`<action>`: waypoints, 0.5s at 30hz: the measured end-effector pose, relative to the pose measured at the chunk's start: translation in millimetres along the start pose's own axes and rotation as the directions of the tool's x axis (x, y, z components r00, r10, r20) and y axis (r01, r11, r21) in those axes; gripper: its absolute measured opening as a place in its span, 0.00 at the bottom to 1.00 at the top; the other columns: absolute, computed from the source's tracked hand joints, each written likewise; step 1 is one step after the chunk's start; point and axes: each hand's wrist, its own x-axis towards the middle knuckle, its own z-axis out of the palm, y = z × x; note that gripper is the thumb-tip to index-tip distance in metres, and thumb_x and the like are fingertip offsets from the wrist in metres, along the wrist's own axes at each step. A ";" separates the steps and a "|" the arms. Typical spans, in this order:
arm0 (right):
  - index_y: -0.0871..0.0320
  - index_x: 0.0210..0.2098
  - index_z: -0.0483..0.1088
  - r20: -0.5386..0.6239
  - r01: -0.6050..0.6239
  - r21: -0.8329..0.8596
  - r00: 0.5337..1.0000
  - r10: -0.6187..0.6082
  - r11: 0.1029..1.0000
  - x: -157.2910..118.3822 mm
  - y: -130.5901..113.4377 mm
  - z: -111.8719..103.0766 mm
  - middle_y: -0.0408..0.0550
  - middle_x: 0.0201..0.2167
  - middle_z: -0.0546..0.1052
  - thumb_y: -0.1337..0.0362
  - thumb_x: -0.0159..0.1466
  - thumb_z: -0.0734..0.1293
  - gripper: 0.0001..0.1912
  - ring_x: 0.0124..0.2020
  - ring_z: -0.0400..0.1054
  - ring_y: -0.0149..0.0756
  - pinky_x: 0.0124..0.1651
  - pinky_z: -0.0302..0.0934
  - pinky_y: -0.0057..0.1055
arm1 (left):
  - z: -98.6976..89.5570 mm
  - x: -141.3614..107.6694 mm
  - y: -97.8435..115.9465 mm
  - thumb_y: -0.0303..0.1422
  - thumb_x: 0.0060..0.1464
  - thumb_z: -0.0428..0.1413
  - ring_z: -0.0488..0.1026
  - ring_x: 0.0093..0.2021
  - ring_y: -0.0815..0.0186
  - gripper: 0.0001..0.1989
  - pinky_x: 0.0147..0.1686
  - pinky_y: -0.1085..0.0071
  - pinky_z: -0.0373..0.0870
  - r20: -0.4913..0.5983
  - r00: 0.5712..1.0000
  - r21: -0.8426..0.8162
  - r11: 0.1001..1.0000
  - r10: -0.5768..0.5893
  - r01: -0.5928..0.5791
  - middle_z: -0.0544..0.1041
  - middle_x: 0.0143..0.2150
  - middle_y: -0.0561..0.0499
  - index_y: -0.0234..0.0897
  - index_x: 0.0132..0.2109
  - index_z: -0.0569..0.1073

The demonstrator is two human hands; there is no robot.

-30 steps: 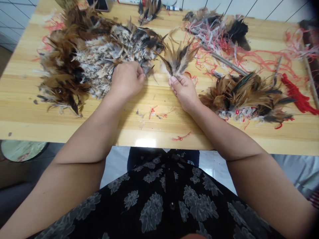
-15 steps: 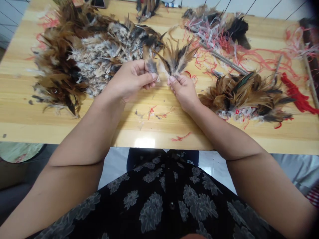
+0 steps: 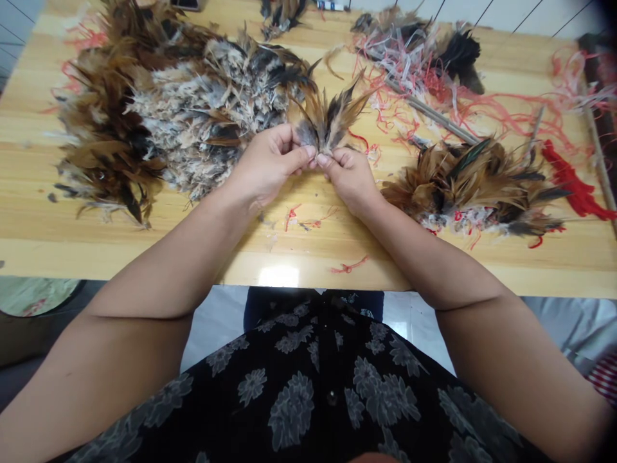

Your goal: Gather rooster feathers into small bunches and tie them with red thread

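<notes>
Over the middle of the wooden table (image 3: 299, 254), my left hand (image 3: 279, 157) and my right hand (image 3: 349, 177) meet fingertip to fingertip. Between them a small fan of brown, grey and black feathers (image 3: 330, 119) points away from me. My right hand pinches the quill ends of this bunch. Grey-brown feathers at the fan's left side are pinched by my left thumb and fingers, against the rest of the bunch. The quill tips are mostly hidden by my fingers. Left of my left hand spreads a large pile of brown and fluffy whitish feathers (image 3: 183, 109).
Brown feather bundles (image 3: 477, 180) bound with red and white lie at the right, beside red string (image 3: 576, 183). Tangled pink and white strands (image 3: 409, 64) and a thin stick (image 3: 443, 121) lie behind. Red thread scraps (image 3: 349, 265) dot the front. A marker (image 3: 332, 6) rests at the back edge.
My left hand has moved right, bringing its feathers against the bunch in my right hand. The gap between the hands has closed. My right hand has barely shifted.
</notes>
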 end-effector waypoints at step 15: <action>0.51 0.35 0.69 0.036 0.055 -0.001 0.998 -0.055 0.999 -3.0 -2.0 -2.3 0.43 0.35 0.73 0.34 0.81 0.79 0.33 0.43 0.72 0.40 0.57 0.71 0.42 | 2.2 0.5 -2.9 0.53 0.55 0.93 0.79 0.39 0.56 0.31 0.43 0.61 0.73 0.040 0.997 0.004 0.997 0.072 -0.072 0.84 0.35 0.53 0.46 0.37 0.81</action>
